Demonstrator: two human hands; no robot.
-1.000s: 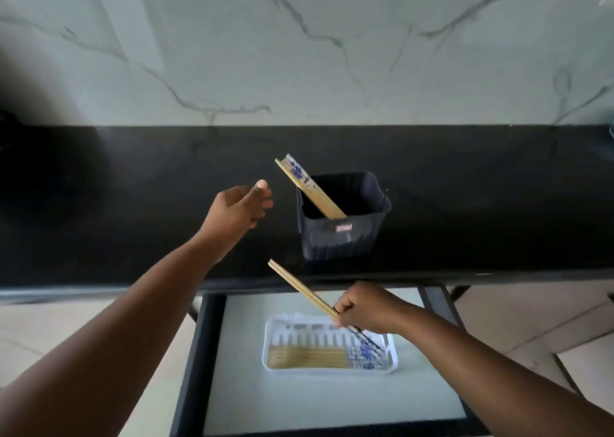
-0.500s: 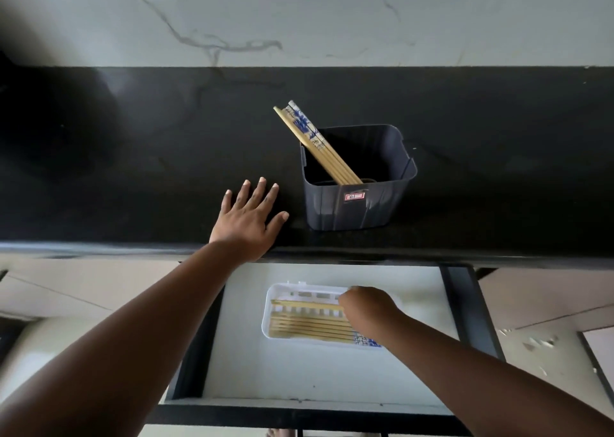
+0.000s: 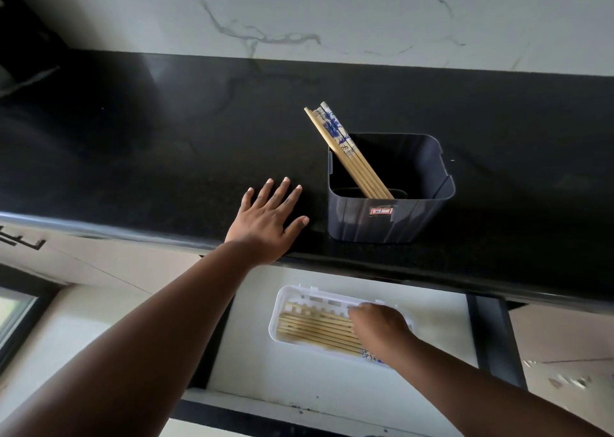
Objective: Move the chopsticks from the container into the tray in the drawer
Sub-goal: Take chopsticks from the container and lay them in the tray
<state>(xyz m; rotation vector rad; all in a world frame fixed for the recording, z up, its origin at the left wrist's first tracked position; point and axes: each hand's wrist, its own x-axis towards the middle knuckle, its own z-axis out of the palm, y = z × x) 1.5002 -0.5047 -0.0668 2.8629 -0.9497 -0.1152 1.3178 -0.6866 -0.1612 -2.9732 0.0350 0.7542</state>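
Note:
A dark grey container (image 3: 388, 219) stands on the black counter, with several wooden chopsticks (image 3: 345, 152) leaning out of its left corner; one pair has blue-and-white tops. Below, in the open drawer, a white tray (image 3: 275, 317) holds several chopsticks (image 3: 312, 330) lying side by side. My right hand (image 3: 380, 332) is down in the tray over their right ends, fingers curled onto them and fingertips hidden. My left hand (image 3: 269, 224) lies flat on the counter edge, fingers spread, just left of the container and apart from it.
The open drawer (image 3: 432, 320) has a pale floor and dark side rails (image 3: 495, 337). The black counter (image 3: 166, 144) runs wide to the left and right of the container, backed by a white marble wall (image 3: 332, 14).
My right hand brought a pair of chopsticks down from mid-air into the tray and stays on them. My left hand dropped from mid-air to lie flat on the counter.

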